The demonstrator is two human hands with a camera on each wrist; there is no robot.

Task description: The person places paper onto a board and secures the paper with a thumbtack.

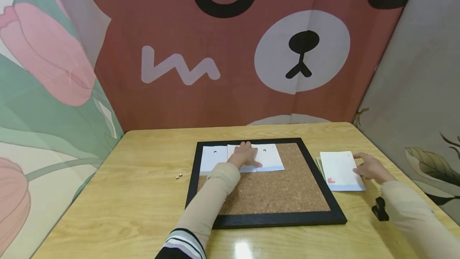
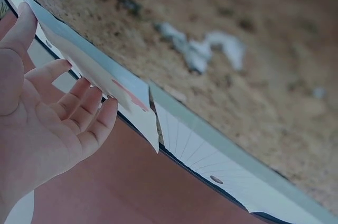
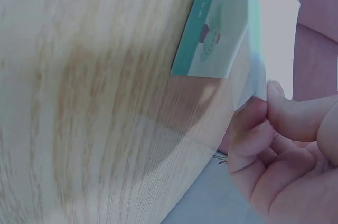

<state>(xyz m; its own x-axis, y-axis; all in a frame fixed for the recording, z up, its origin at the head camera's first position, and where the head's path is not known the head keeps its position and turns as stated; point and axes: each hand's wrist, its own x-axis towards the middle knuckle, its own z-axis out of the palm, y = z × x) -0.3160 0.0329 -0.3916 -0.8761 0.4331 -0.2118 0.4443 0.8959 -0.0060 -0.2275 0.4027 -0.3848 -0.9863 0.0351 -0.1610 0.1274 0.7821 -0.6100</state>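
A corkboard (image 1: 276,195) with a black frame lies on the table, with paper sheets side by side along its far edge. My left hand (image 1: 246,156) rests over the middle sheet (image 1: 248,169), fingers spread and slightly bent against it. Round metal thumbtacks show in the left sheet (image 1: 212,163) and the right sheet (image 1: 271,161). Off the board's right side, my right hand (image 1: 373,168) pinches the edge of a white note sheet (image 1: 341,169) between thumb and fingers. In the right wrist view, that sheet lifts away from a green-edged sheet (image 3: 219,49) beside it.
A few loose thumbtacks (image 1: 179,176) lie on the wooden table (image 1: 143,199) left of the board. A small black object (image 1: 380,209) is beside the right sleeve. Behind the table hangs a printed cloth (image 1: 223,103) with a brown bear.
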